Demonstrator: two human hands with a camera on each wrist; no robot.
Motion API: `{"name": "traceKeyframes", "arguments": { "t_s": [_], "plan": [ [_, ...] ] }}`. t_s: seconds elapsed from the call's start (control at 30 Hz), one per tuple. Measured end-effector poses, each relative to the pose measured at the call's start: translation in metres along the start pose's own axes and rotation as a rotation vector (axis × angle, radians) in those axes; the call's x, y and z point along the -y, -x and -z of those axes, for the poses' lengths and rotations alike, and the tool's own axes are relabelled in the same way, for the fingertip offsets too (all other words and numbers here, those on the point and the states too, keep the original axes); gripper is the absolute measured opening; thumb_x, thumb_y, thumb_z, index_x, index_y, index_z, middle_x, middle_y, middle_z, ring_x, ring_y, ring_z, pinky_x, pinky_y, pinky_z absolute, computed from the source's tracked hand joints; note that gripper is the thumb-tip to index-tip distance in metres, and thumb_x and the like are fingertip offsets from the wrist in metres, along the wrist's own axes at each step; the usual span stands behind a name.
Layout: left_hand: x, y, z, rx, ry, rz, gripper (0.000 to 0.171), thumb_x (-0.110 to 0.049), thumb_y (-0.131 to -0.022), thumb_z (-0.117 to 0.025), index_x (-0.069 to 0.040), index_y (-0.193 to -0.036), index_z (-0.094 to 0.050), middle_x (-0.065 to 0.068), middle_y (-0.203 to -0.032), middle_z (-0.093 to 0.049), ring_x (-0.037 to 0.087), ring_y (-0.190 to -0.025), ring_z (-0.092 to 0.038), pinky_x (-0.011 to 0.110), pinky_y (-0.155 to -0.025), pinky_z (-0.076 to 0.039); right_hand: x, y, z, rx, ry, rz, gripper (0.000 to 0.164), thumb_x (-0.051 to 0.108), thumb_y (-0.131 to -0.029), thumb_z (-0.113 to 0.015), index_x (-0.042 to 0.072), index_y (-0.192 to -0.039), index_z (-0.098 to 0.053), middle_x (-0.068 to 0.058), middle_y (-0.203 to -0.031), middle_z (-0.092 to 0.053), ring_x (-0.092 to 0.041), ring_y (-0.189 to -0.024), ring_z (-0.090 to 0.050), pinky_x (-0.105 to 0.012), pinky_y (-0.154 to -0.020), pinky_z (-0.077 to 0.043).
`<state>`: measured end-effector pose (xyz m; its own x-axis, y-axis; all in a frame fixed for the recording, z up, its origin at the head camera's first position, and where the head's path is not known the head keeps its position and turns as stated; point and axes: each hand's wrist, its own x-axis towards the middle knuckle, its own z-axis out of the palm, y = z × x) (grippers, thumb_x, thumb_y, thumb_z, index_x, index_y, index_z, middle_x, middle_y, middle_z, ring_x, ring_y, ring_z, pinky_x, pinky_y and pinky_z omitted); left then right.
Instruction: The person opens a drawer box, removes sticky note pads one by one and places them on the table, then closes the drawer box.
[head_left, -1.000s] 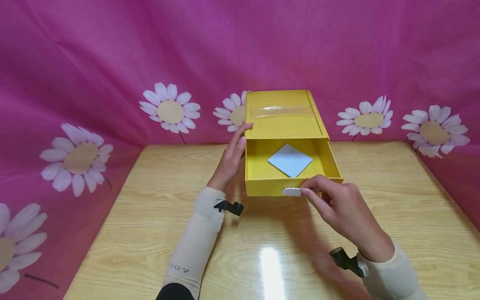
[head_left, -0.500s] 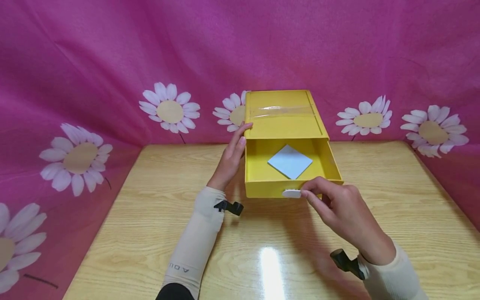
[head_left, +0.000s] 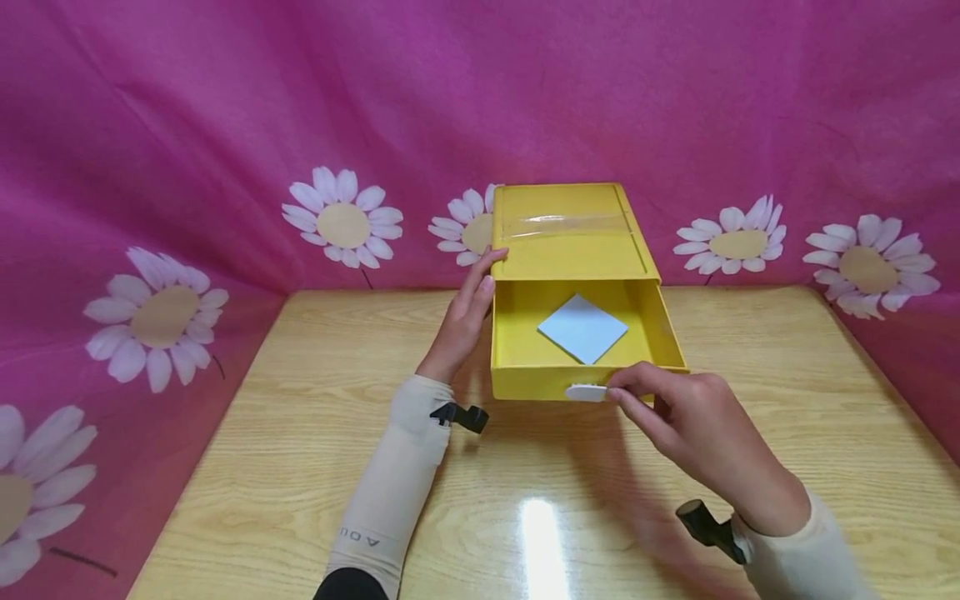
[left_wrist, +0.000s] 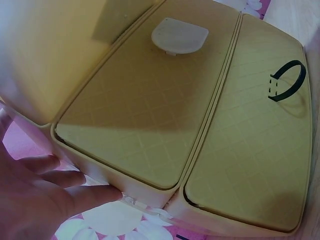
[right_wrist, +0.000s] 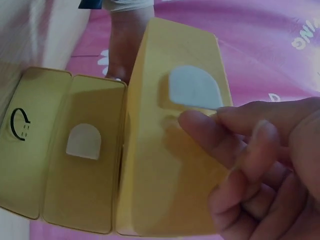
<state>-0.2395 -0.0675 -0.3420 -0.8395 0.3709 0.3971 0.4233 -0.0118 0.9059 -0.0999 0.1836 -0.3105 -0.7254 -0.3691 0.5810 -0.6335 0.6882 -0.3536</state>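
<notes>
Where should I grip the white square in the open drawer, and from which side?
Probably pinch the white square by its left and right corners, from above: it lies flat, turned like a diamond, those corners clear of the drawer sides.

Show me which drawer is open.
The top drawer: it is pulled out, a pale square inside. The middle drawer and bottom drawer are shut.

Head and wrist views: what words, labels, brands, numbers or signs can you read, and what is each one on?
"ING": on the pink cloth, turned sideways in the right wrist view.
"A", beside what looks like an O or Q and part of another letter: on the left sleeve; too small to read surely.
A cut-off letter lower on the cloth: cannot be read surely.
None visible on the yellow drawer box.
</notes>
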Motion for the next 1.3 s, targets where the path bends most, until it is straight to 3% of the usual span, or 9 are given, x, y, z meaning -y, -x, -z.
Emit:
{"name": "traceKeyframes", "arguments": {
  "t_s": [0.33, 0.57, 0.7, 1.03, 1.3],
  "plan": [
    [-0.001, -0.001, 0.0, -0.009, 0.009, -0.009, 0.044, -0.017, -0.105, -0.031, -0.012, -0.149, -0.032, 0.006, -0.162, -0.01, 0.017, -0.146, -0.015, 0.045, -0.113, -0.026, 0.004, -0.012, 0.027, -0.024, 0.078, 0.061, 0.024, 0.005, -0.072, -0.081, 0.016, -0.09, -0.07, 0.017, -0.063, -0.051, 0.001, -0.049, -0.037, -0.01, -0.045, -0.032],
    [-0.002, -0.001, 0.0, -0.017, 0.002, -0.01, 0.044, -0.016, -0.104, -0.031, -0.011, -0.148, -0.032, 0.007, -0.162, -0.011, 0.017, -0.146, -0.014, 0.044, -0.114, -0.025, -0.001, -0.026, 0.035, -0.043, 0.071, 0.153, 0.007, 0.017, -0.085, -0.072, 0.015, -0.091, -0.071, 0.013, -0.076, -0.064, 0.002, -0.059, -0.052, -0.012, -0.052, -0.042],
    [-0.001, 0.0, 0.0, -0.018, 0.003, -0.016, 0.044, -0.016, -0.104, -0.032, -0.01, -0.148, -0.032, 0.007, -0.161, -0.012, 0.017, -0.146, -0.015, 0.043, -0.113, -0.026, -0.005, -0.035, 0.034, -0.03, 0.057, 0.159, 0.016, 0.008, -0.077, -0.075, 0.017, -0.09, -0.071, 0.013, -0.079, -0.065, 0.001, -0.063, -0.054, -0.012, -0.05, -0.038],
    [0.0, 0.001, 0.0, -0.023, -0.03, -0.039, 0.044, -0.015, -0.104, -0.032, -0.008, -0.147, -0.034, 0.01, -0.161, -0.014, 0.016, -0.146, -0.015, 0.041, -0.115, -0.023, -0.02, -0.056, 0.03, 0.116, 0.077, 0.035, 0.014, 0.014, -0.08, -0.076, 0.017, -0.093, -0.071, 0.01, -0.082, -0.066, -0.004, -0.068, -0.06, -0.025, -0.056, -0.05],
    [0.003, 0.0, 0.001, -0.022, -0.028, -0.061, 0.043, -0.014, -0.104, -0.032, -0.006, -0.146, -0.035, 0.01, -0.16, -0.016, 0.014, -0.145, -0.016, 0.036, -0.115, -0.023, -0.026, -0.076, 0.025, 0.299, 0.029, -0.08, 0.016, 0.022, -0.086, -0.072, 0.014, -0.1, -0.072, 0.006, -0.088, -0.069, -0.008, -0.079, -0.064, -0.034, -0.066, -0.052]
  ]
}}
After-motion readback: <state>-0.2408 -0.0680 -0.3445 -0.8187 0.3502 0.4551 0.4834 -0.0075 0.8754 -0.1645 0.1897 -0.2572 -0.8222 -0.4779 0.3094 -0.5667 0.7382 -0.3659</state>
